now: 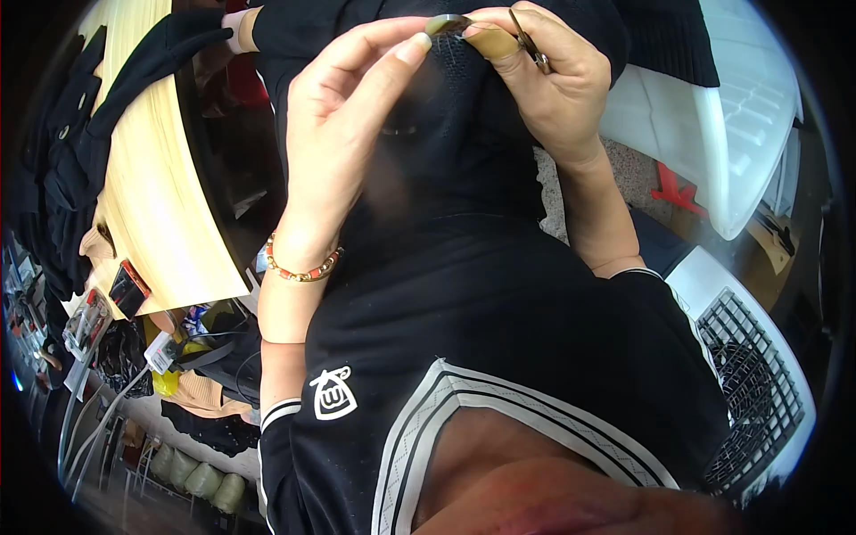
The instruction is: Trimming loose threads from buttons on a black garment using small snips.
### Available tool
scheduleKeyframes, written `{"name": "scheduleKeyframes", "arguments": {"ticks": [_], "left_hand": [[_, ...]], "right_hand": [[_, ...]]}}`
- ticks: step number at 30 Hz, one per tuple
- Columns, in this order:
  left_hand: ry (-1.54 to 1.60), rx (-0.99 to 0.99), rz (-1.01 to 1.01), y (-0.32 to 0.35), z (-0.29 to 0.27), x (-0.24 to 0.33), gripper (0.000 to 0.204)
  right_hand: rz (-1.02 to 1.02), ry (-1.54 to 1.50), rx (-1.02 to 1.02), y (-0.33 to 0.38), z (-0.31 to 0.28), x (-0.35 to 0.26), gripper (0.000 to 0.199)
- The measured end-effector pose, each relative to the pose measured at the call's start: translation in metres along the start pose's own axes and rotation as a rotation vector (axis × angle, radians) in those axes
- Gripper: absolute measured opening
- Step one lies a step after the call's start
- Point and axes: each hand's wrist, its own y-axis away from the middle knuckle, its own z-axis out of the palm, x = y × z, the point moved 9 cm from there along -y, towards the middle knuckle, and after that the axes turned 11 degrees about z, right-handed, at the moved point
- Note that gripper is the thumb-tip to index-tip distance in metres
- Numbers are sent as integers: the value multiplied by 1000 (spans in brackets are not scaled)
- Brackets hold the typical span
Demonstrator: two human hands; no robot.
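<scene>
Both of my hands are raised close to the camera over a black garment [464, 160]. My left hand [348, 125], with a bead bracelet [303, 270] on its wrist, pinches the fabric next to a round olive-brown button [446, 23] at the top of the cloth. My right hand [553, 89] presses its thumb on the same button and also carries small metal thread snips [532, 46] between its fingers. The garment hangs down from the hands and merges with my black top with white stripes [499, 357].
A pale wooden tabletop [152, 205] lies at the left with dark garments [62, 152] piled on its far side. A white plastic crate [749, 125] stands at the right and a white grid basket [767, 383] below it. Cables and bundles lie at lower left.
</scene>
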Motion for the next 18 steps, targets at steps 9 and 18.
{"name": "scheduleKeyframes", "arguments": {"ticks": [9, 18], "left_hand": [[-686, 15, 430, 13, -3, 20, 30], [-733, 124, 592, 18, -6, 9, 27]], "right_hand": [[-326, 301, -9, 12, 11, -1, 30], [-383, 342, 23, 16, 12, 15, 37]]}}
